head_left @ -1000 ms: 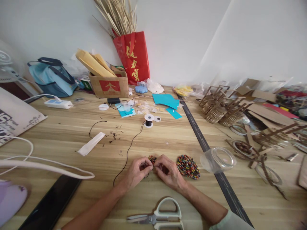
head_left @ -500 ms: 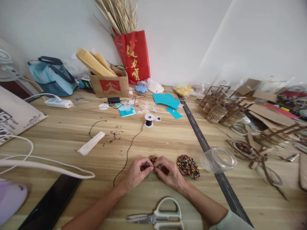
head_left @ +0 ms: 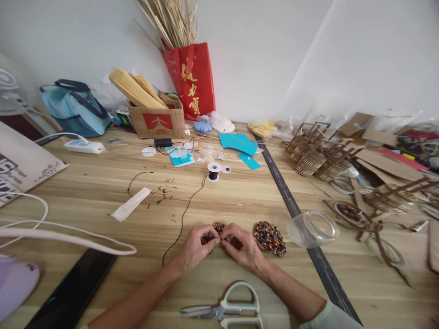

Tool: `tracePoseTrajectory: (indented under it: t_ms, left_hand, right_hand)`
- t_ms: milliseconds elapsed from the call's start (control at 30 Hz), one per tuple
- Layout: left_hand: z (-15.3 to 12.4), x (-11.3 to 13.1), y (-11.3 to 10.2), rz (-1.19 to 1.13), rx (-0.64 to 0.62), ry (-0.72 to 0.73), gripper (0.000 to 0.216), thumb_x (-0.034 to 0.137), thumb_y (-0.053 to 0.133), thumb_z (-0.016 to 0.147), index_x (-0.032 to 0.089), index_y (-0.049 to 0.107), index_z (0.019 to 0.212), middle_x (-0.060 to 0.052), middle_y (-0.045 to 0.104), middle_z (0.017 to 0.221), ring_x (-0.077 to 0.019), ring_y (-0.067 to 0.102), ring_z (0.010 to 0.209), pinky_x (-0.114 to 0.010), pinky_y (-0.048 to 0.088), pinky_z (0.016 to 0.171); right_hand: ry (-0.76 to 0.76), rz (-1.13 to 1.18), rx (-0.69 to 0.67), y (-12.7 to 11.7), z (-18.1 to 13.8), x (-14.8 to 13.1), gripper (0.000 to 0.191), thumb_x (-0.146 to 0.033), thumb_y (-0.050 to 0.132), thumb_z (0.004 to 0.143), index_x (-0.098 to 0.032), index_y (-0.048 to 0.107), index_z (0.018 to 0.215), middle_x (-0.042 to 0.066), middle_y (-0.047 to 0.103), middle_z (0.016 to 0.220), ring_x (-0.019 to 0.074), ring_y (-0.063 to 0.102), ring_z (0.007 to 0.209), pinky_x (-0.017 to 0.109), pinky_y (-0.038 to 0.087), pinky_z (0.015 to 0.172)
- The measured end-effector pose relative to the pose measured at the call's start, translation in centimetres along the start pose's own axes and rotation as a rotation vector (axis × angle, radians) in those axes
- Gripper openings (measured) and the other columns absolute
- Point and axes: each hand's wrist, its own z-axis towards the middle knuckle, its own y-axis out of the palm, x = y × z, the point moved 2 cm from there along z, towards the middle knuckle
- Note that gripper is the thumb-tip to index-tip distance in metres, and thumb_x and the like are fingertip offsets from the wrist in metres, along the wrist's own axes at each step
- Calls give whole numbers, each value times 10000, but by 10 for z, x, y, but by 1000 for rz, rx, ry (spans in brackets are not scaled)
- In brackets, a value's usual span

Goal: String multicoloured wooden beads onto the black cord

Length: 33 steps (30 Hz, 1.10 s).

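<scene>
Pinching something tiny between both sets of fingertips, we've got our left hand (head_left: 195, 249) and right hand (head_left: 242, 249) meeting low in the middle of the frame; it's too small to make out. A small cluster of beads (head_left: 218, 226) sits just above them, with the bigger bead pile (head_left: 269, 237) to the right. Black thread (head_left: 185, 212) runs up to its spool (head_left: 213, 171), and scissors (head_left: 226, 308) lie at the bottom edge.

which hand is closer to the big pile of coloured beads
Right. The right hand rests just beside the bead pile, its knuckles almost at the pile's edge. The left hand sits farther off, on the other side of the right hand.
</scene>
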Motion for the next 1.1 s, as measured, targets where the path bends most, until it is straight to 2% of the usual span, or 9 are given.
tracePoseTrajectory:
  t_ms: [500,1000,1100]
  left_hand:
    - [1,-5,1,-15,-9,2,144,290,591,754,155,603,703,-1,549,656,-149,499,659,-242,392,628]
    - [1,-7,0,-28,10,10,144,285,599,759,150,615,710,6,541,649,-136,484,638,-228,385,602]
    - [1,-6,0,-31,9,6,147,288,602,760,154,612,703,10,528,638,-130,469,624,-220,371,578]
  right_hand:
    - [-3,23,-11,0,0,0,126,-246,539,957,-176,621,891,49,627,778,136,564,648,219,436,544]
    - [2,83,-2,1,-1,3,101,-220,568,942,-184,663,940,72,684,850,167,643,770,260,518,679]
    - [10,65,7,0,-1,2,108,-237,565,946,-186,659,929,66,676,827,159,633,729,248,508,637]
